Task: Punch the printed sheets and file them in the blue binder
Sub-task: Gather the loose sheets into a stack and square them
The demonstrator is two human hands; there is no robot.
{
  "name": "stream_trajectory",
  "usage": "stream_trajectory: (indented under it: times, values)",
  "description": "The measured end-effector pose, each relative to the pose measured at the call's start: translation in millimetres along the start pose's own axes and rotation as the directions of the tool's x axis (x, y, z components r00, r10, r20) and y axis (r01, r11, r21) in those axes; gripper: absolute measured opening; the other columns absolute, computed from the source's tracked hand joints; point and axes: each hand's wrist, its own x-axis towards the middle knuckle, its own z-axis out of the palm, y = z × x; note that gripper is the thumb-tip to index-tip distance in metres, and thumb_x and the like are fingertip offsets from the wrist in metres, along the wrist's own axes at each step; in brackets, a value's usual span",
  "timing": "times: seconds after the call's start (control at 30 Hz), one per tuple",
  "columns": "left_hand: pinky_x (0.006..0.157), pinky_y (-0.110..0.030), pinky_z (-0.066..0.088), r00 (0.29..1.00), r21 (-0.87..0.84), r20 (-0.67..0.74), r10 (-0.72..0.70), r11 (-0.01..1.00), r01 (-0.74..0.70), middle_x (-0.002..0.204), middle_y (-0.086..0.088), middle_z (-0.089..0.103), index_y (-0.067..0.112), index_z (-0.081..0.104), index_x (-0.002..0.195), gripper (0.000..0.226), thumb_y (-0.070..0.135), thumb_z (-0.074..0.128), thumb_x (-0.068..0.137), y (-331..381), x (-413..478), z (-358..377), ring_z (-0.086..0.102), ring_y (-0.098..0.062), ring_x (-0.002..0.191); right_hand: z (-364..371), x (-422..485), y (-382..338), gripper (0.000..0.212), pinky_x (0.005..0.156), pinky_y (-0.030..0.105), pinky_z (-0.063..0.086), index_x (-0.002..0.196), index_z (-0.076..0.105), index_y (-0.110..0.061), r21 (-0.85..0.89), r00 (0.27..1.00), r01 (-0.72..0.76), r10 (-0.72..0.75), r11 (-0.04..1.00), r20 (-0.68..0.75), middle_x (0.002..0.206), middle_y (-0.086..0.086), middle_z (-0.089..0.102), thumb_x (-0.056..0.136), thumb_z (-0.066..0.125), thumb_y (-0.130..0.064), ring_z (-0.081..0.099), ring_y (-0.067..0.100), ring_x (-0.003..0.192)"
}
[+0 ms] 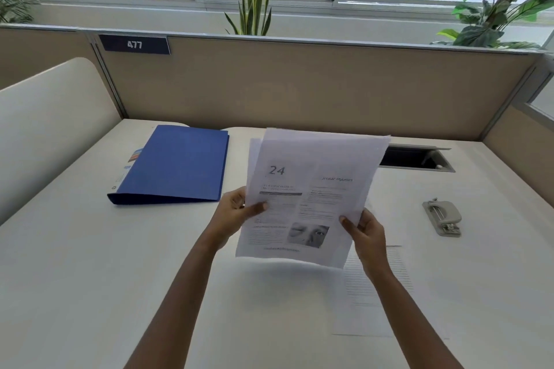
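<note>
I hold a small stack of printed sheets (311, 189) upright above the desk, the front page showing "24" and a photo. My left hand (236, 210) pinches the stack's left edge, thumb on the front. My right hand (364, 232) grips the lower right edge. The blue binder (177, 165) lies closed on the desk to the left. A grey hole punch (443, 216) sits on the desk to the right, apart from both hands. Another printed sheet (374, 293) lies flat on the desk under my right forearm.
The white desk (90, 263) is enclosed by beige partition walls (299, 90) at the back and sides. A dark cable opening (416, 157) is set into the desk behind the sheets. Plants (254, 0) stand beyond the back partition.
</note>
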Motion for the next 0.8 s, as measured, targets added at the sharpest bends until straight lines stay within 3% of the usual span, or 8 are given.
stream_trajectory:
  times: [0.13,0.23,0.33,0.4,0.5,0.63,0.7,0.8]
  values:
    - [0.073,-0.026,0.054,0.993,-0.03,0.0,-0.12,0.992,0.12,0.097,0.002,0.066,0.026,0.062,0.093,0.028,0.015,0.072,0.069,-24,-8,8,0.061,-0.022,0.092,1,-6,12,0.028,0.066,0.01,0.054,0.108,0.06,-0.011,-0.066,0.997,-0.003,0.008,0.998,0.076,0.094,-0.007,0.067,0.083,0.06,0.002,0.067,-0.008,0.076]
    - [0.071,-0.026,0.054,0.987,-0.046,-0.006,-0.162,0.986,0.161,0.097,0.005,0.065,0.031,0.061,0.092,0.029,0.027,0.066,0.063,-36,-15,12,0.062,-0.017,0.09,2,-10,18,0.026,0.066,0.014,0.056,0.108,0.062,-0.006,-0.033,0.997,-0.045,0.047,0.998,0.069,0.092,-0.005,0.068,0.084,0.059,0.004,0.067,-0.006,0.074]
    - [0.073,-0.029,0.057,0.985,-0.073,-0.038,-0.169,0.983,0.166,0.098,0.003,0.067,0.03,0.061,0.094,0.026,0.033,0.062,0.067,-46,-17,14,0.064,-0.019,0.092,2,-12,18,0.022,0.079,0.025,0.056,0.095,0.065,-0.018,-0.075,0.993,-0.061,0.068,0.995,0.098,0.091,-0.007,0.068,0.085,0.059,0.0,0.067,-0.007,0.074]
    - [0.07,-0.027,0.058,0.983,-0.091,-0.077,-0.164,0.983,0.157,0.096,0.002,0.068,0.027,0.062,0.093,0.024,0.033,0.06,0.07,-48,-17,15,0.065,-0.019,0.089,-2,-11,20,0.019,0.091,0.034,0.051,0.093,0.065,-0.022,-0.234,0.995,-0.034,0.055,0.972,0.081,0.095,-0.004,0.069,0.087,0.059,-0.004,0.065,-0.004,0.085]
    - [0.064,-0.024,0.059,0.969,-0.149,-0.178,-0.17,0.978,0.144,0.091,-0.003,0.068,0.014,0.063,0.096,0.013,0.019,0.063,0.084,-50,-13,14,0.066,-0.021,0.083,-16,-2,32,0.035,0.105,0.035,0.036,0.126,0.052,-0.01,-0.618,0.993,-0.022,0.091,0.786,0.08,0.133,0.008,0.054,0.092,0.054,-0.017,0.049,0.02,0.124]
    - [0.06,-0.024,0.059,0.939,-0.209,-0.27,-0.213,0.965,0.159,0.09,-0.007,0.067,0.012,0.062,0.093,0.007,0.011,0.057,0.088,-53,-10,11,0.066,-0.022,0.079,-35,4,48,0.058,0.115,0.05,0.014,0.146,0.021,-0.014,-0.916,0.921,-0.004,0.36,0.4,0.153,0.157,0.002,0.014,0.096,0.036,-0.04,0.006,0.02,0.146]
    - [0.063,-0.027,0.058,0.926,-0.22,-0.291,-0.241,0.959,0.181,0.091,-0.008,0.067,0.01,0.061,0.096,0.009,0.012,0.057,0.088,-54,-9,9,0.065,-0.023,0.08,-39,4,53,0.057,0.114,0.052,0.013,0.145,0.024,-0.014,-0.944,0.908,-0.001,0.396,0.331,0.138,0.156,0.001,0.016,0.097,0.034,-0.042,0.009,0.02,0.146]
    - [0.059,-0.024,0.059,0.916,-0.254,-0.296,-0.271,0.947,0.198,0.09,-0.007,0.067,0.006,0.059,0.102,0.014,0.01,0.056,0.089,-56,-9,7,0.065,-0.022,0.079,-40,3,51,0.042,0.103,0.046,0.035,0.117,0.057,-0.01,-0.94,0.976,-0.026,0.212,0.341,0.05,0.13,0.008,0.053,0.096,0.037,-0.04,0.046,0.025,0.125]
